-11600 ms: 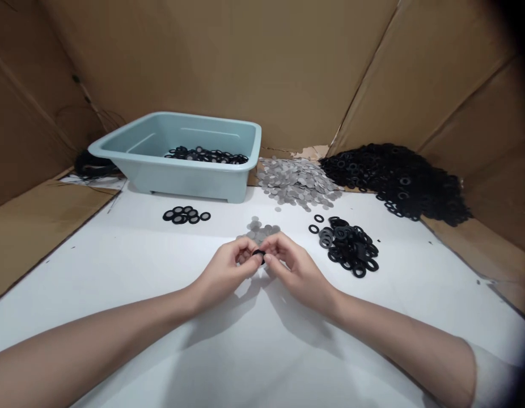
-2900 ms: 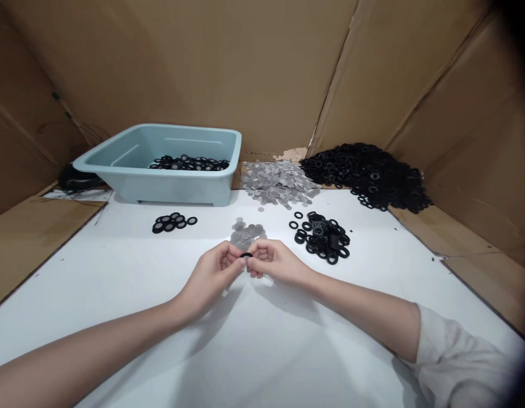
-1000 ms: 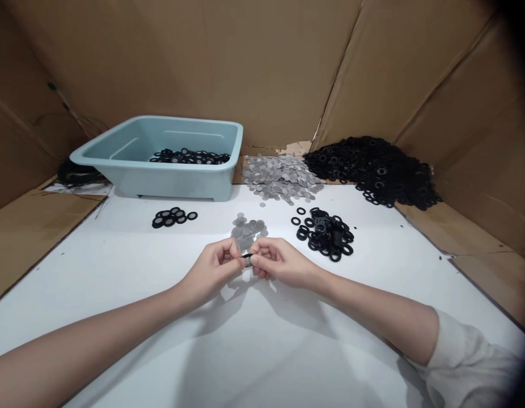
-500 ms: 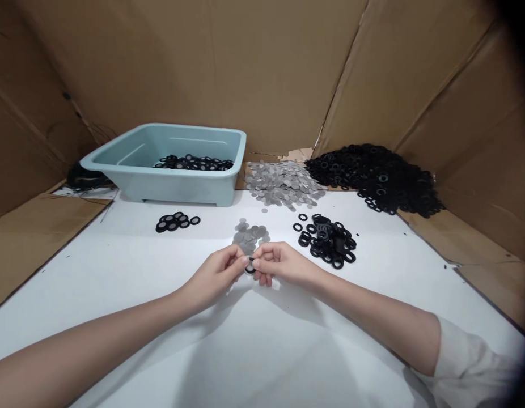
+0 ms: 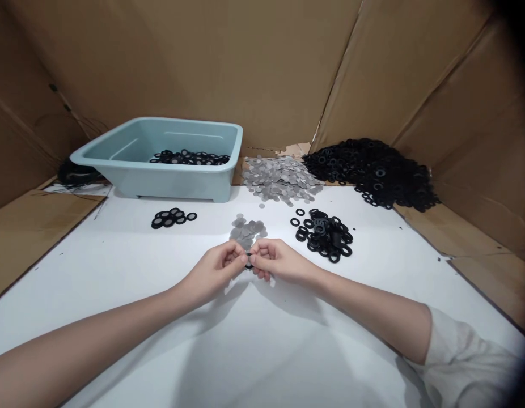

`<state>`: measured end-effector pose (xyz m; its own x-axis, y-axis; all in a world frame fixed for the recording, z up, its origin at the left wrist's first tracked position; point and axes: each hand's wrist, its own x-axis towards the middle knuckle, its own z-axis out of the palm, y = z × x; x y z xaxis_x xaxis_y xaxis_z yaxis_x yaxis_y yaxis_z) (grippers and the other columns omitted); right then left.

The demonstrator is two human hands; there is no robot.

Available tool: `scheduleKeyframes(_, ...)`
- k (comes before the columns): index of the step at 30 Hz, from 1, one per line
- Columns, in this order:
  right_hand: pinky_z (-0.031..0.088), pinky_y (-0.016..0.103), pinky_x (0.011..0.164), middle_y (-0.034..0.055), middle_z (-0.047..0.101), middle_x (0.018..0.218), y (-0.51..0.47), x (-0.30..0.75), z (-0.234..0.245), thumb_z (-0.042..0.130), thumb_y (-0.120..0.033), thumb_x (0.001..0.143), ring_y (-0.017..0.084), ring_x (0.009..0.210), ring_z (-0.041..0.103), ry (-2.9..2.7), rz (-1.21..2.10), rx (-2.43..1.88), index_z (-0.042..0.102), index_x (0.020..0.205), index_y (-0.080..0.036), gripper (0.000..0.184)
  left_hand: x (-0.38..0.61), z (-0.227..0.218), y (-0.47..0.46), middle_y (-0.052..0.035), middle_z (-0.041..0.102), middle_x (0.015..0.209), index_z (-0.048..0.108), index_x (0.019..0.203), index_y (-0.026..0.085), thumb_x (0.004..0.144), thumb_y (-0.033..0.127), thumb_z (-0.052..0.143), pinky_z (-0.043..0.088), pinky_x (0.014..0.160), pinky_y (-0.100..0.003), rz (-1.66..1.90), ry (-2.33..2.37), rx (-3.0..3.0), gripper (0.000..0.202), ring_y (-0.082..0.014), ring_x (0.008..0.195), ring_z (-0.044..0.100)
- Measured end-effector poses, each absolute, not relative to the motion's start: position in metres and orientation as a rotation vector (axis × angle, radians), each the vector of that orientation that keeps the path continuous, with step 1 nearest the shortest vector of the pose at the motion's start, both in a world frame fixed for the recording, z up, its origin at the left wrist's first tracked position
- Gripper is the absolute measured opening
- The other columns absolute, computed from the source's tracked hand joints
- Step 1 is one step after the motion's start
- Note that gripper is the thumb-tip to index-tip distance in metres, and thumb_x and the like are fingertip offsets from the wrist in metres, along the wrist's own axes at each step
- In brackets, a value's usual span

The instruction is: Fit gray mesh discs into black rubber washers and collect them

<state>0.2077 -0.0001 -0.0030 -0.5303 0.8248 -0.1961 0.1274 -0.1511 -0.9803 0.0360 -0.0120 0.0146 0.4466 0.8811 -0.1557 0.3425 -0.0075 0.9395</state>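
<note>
Between my two hands is a black rubber ring (image 5: 249,266) with a grey disc showing at its centre. My left hand (image 5: 220,265) pinches its left side between thumb and fingers. From the other side my right hand (image 5: 273,262) grips it, thumb on top and lower fingers curled beneath. Just behind the fingertips lies a small heap of grey mesh-like discs (image 5: 248,231). Right of that, loose black rings (image 5: 326,235) are piled on the white table (image 5: 245,351). To the left, several rings with grey centres (image 5: 171,217) form a small cluster.
A light blue basin (image 5: 177,181) at the back left holds many black rings with grey centres. Next to it are a large pile of grey discs (image 5: 282,178) and a large mound of black rings (image 5: 373,173). Cardboard walls (image 5: 203,62) enclose the table; dark wiry strands (image 5: 77,173) lie far left.
The camera view has shifted slightly. Both hands keep their pinch on the ring, and the thumbs are now a little closer together over it. The piles look unchanged.
</note>
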Motion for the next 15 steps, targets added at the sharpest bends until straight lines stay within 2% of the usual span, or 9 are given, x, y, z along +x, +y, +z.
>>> scheduleKeyframes(10,0.036,0.019,0.046,-0.0028,0.048,0.055,-0.0081,0.2051,0.0059,0.055,-0.027,0.076,0.007,0.048,0.044,-1.667,1.650,-1.104,0.047,0.071,-0.016,0.014,0.0376,0.0150,-0.0129,0.0060,0.040,0.052,0.042,0.063,0.016,0.074,0.023,0.051,0.024,0.045,-0.018,0.705,1.075,1.506,0.016,-0.0061,0.047,0.034)
scheduleKeyframes(15,0.038,0.019,0.048,-0.0021,0.050,0.057,-0.0066,0.2059,0.0040,0.056,-0.031,0.075,0.008,0.051,0.047,-1.633,1.573,-1.081,0.049,0.072,-0.016,0.017,0.0373,0.0188,-0.0143,0.0072,0.036,0.049,0.040,0.063,0.017,0.075,0.027,0.050,0.022,0.042,-0.018,0.697,1.113,1.513,0.019,-0.0060,0.044,0.029)
